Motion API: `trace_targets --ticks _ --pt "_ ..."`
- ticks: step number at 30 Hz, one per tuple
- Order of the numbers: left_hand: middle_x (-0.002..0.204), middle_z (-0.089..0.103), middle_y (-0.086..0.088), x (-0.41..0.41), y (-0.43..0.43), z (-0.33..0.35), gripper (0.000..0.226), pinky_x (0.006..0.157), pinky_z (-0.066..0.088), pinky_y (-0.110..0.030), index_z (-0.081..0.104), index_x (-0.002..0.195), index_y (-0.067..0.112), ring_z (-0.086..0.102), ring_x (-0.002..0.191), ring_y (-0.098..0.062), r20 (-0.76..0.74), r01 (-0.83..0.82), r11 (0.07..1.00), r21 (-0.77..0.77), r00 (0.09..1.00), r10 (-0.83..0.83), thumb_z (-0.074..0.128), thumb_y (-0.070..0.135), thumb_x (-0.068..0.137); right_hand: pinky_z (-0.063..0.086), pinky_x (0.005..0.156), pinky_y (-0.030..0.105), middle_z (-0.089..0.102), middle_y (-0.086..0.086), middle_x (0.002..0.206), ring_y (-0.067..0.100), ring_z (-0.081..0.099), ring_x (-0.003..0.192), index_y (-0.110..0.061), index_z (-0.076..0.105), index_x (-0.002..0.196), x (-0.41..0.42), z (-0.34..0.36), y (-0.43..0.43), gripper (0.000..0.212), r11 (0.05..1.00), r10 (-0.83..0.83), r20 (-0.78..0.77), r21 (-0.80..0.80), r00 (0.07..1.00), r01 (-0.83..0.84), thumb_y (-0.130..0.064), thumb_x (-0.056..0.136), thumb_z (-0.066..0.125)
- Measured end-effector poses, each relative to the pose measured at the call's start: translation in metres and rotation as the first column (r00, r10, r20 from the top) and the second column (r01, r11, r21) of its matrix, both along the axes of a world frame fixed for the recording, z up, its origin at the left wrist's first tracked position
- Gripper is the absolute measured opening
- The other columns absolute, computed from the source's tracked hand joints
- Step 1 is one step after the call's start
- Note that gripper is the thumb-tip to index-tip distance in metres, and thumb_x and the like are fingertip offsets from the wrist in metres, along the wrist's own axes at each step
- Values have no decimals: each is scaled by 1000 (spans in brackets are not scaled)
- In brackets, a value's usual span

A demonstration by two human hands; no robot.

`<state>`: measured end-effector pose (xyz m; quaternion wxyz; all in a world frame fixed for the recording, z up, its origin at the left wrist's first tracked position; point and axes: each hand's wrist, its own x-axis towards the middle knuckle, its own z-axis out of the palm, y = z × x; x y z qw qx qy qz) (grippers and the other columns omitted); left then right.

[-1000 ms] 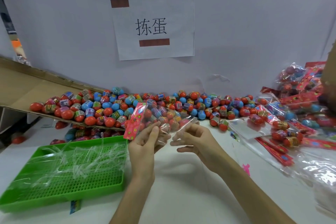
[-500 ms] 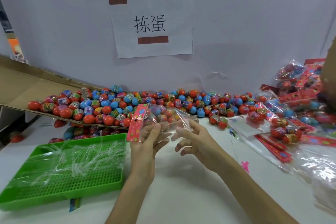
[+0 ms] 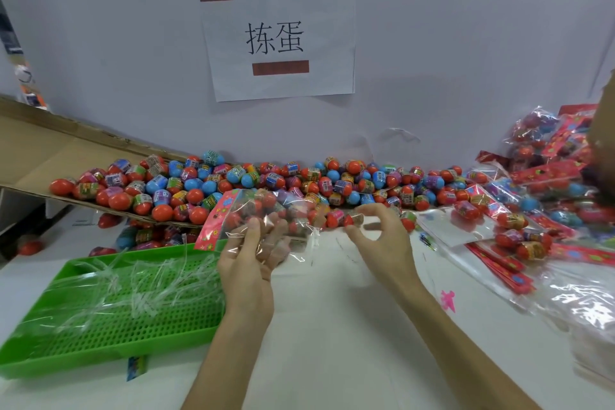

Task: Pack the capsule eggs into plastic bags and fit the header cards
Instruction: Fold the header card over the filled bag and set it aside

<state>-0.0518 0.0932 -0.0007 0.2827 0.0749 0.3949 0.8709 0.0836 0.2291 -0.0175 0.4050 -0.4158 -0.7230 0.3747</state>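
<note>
Two bare forearms (image 3: 442, 326) showed at lower centre of frame, left hand (image 3: 248, 271) and right hand (image 3: 386, 243) were bare, fingers slim

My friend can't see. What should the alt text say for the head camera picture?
A person's left hand holds a clear plastic bag with a pink header card, the right hand close to its other end. Behind lies a heap of red and blue capsule eggs; a green tray sits on the left.
</note>
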Motion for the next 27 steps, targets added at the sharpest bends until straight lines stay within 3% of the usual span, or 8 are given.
trace_targets --ticks 4,7,9,12,15,18,23,27 --pt "107 79 -11 -2 -2 1 13 70 64 -31 70 108 11 78 96 -25 20 0 1000 19 1000 -1 60 18 102 45 105 39 37 -8 150 16 42 134 -30 44 146 -6 -7 14 76 994 6 298 103 955 -38 -51 82 78" --pt "107 79 -12 -2 -3 2 11 72 65 -32 70 104 13 78 97 -26 21 4 1000 22 1000 -4 60 17 102 39 113 49 27 -2 160 24 32 145 -27 28 155 -25 -1 26 102 985 7 539 141 842 -98 -72 75 72" --pt "107 79 -12 -2 -3 2 11 73 65 -33 70 104 13 78 97 -27 22 7 1000 27 1000 -8 60 17 103 36 115 53 31 0 158 25 35 143 -25 29 155 -41 3 33 97 969 55 567 169 822 -181 -75 79 66" --pt "109 79 -13 -3 -2 0 16 72 65 -34 68 113 9 77 100 -28 34 17 999 29 999 -18 59 16 103 33 117 53 37 1 155 24 40 139 -23 35 153 -62 2 38 72 938 202 562 124 802 -323 -62 96 56" --pt "109 79 -12 -3 -1 -1 15 70 65 -34 69 113 11 77 100 -28 47 29 999 25 998 -30 59 17 103 47 100 43 49 1 135 23 54 118 -19 49 141 -69 -5 38 44 932 203 466 176 861 -316 -42 104 50" --pt "110 79 -13 -4 0 -2 14 72 65 -35 68 111 11 77 99 -29 60 40 998 40 997 -43 59 17 103 47 83 36 54 -1 116 20 54 102 -20 57 126 -68 -12 40 28 912 134 482 282 866 -298 -35 103 51" --pt "104 80 -11 -6 -1 -3 11 66 63 -31 68 105 10 79 91 -23 80 55 997 56 995 -59 61 17 102 36 76 31 58 -2 115 21 54 101 -23 55 130 -67 -15 42 43 847 54 621 386 782 -365 -48 96 57" --pt "92 80 -6 -6 -1 -4 10 62 63 -30 70 97 12 79 78 -19 84 44 998 54 995 -48 62 16 102 36 67 30 62 -2 105 21 56 88 -24 61 125 -64 -22 40 42 792 -4 584 498 812 -354 -52 93 60"
